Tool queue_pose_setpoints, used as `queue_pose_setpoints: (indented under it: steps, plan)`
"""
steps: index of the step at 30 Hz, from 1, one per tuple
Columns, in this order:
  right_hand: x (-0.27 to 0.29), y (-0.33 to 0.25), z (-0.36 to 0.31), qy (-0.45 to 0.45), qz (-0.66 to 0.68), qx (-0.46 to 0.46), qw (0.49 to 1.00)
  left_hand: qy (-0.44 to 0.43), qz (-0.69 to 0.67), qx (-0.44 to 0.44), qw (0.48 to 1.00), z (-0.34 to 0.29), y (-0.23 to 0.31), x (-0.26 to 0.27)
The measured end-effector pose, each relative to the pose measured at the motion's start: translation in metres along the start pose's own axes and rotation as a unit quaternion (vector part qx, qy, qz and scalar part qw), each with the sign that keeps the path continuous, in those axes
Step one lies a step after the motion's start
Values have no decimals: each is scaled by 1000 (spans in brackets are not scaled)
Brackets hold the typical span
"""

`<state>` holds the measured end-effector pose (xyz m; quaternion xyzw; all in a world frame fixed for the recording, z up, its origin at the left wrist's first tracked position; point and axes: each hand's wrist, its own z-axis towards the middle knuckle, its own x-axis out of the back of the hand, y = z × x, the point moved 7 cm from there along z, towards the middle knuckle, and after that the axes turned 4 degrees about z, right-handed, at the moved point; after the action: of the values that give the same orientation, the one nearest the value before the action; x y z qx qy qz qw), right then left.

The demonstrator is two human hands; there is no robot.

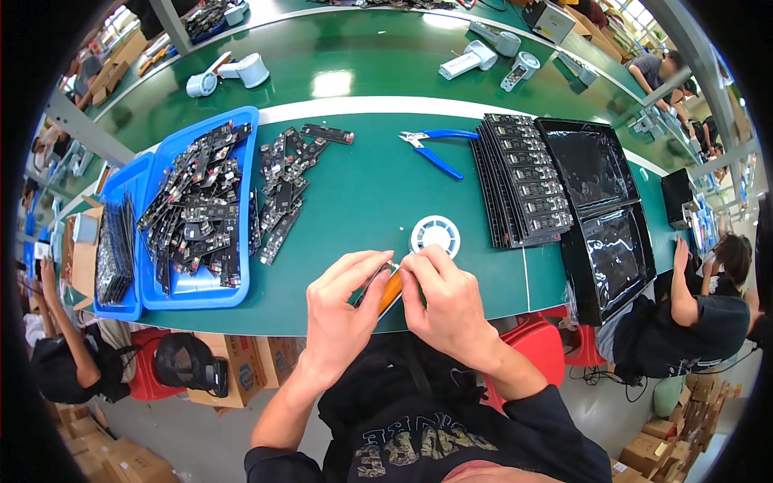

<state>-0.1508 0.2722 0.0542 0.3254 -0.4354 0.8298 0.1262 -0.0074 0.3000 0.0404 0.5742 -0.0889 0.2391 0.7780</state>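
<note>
In front of my body, both hands are closed around a white handheld housing [436,234] with a round, spoked head. An orange cylinder [391,293] shows along its handle, between my hands. My left hand [345,302] pinches a narrow dark piece that looks like a circuit board, at the handle's left side; its fingers cover most of it. With bent fingers, my right hand [441,299] grips the handle just below the round head. Farther off on the green mat lie blue-handled side cutters [439,146], their jaws apart.
A blue tray [251,185] piled with small black circuit boards stands left, with loose boards [283,193] beside it. On the right are stacked board panels [523,185] and a black box [608,213]. Grey housings [471,60] lie beyond. People sit on both sides.
</note>
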Motion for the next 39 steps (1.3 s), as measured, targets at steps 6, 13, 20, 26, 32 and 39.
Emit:
queue_pose_setpoints:
  steps: [6, 13, 20, 26, 32, 39]
  plan:
    - [-1, 0, 2, 0, 3, -1, 1000, 15, 11, 9, 1000, 0, 2, -1]
    - [-2, 5, 4, -32, 37, -32, 998, 20, 21, -13, 999, -2, 3, -2]
    - [2, 10, 10, -65, 80, -52, 993, 48, -10, -4, 999, -6, 4, -5]
    - [-1, 8, 7, -32, 71, -45, 996, 53, 54, -55, 996, -6, 7, -3]
    - [-5, 1, -1, 34, 12, 10, 999, 72, 55, -35, 995, -7, 10, -4]
    - [-11, 5, -6, 15, -22, 28, 999, 58, 68, -47, 995, -6, 10, -8]
